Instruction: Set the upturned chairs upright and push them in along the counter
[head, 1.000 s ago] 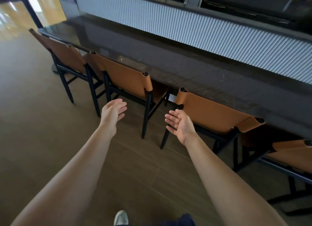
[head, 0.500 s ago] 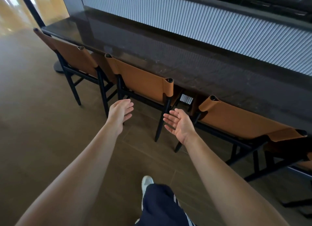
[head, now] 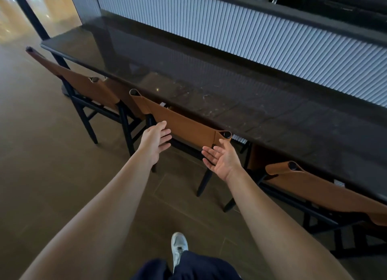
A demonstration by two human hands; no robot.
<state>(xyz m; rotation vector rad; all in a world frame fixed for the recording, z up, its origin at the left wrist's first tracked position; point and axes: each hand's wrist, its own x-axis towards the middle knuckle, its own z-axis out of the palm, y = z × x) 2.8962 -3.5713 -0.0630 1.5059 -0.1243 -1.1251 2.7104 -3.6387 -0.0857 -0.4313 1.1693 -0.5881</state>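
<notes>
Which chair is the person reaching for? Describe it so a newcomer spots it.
Find the long dark stone counter. Three tan leather-backed, black-framed chairs stand along its near edge. It is the middle chair, the only one with the open left hand and right hand reaching toward its backrest.

One view only. Head camera: wide-angle, worn by the person, facing forward and steeply down. Nearest, bottom edge: bare forearms [head: 104, 206] and white shoe [head: 179, 245]. Mid-frame, at arm's reach: left hand [head: 156, 142], right hand [head: 222, 160]. Just beyond: tan leather-backed chairs with black frames [head: 184, 127]. Farther: long dark polished counter [head: 230, 87], crossing diagonally from upper left to lower right; ribbed white panel [head: 251, 34] behind it.
</notes>
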